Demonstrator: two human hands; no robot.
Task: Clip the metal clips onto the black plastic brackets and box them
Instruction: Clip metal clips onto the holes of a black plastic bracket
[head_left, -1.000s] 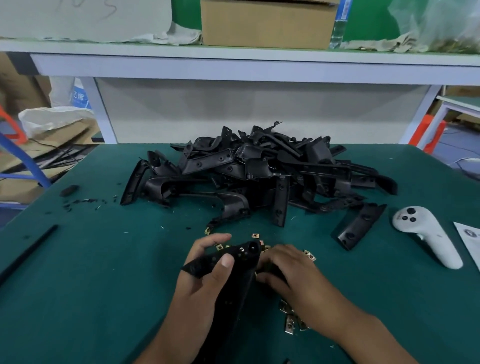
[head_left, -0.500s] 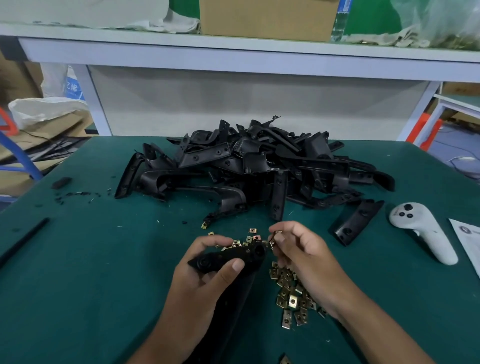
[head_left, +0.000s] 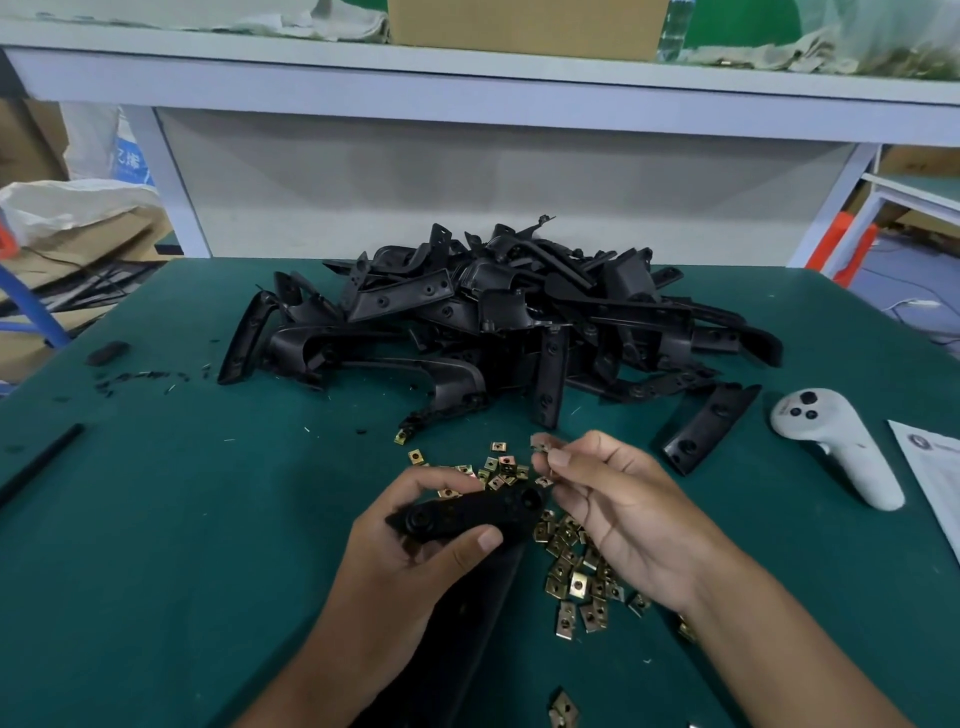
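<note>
Left hand grips bracket; right hand pinches clip

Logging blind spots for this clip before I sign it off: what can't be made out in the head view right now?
- Lower end of the held bracket: hidden by the left hand and cut off by the bottom edge.
- Clip pinched by the right hand: too small to tell its orientation.
- Cardboard box on the shelf: top cut off by the upper edge.
- Paper sheet: cut off by the right edge.
</note>
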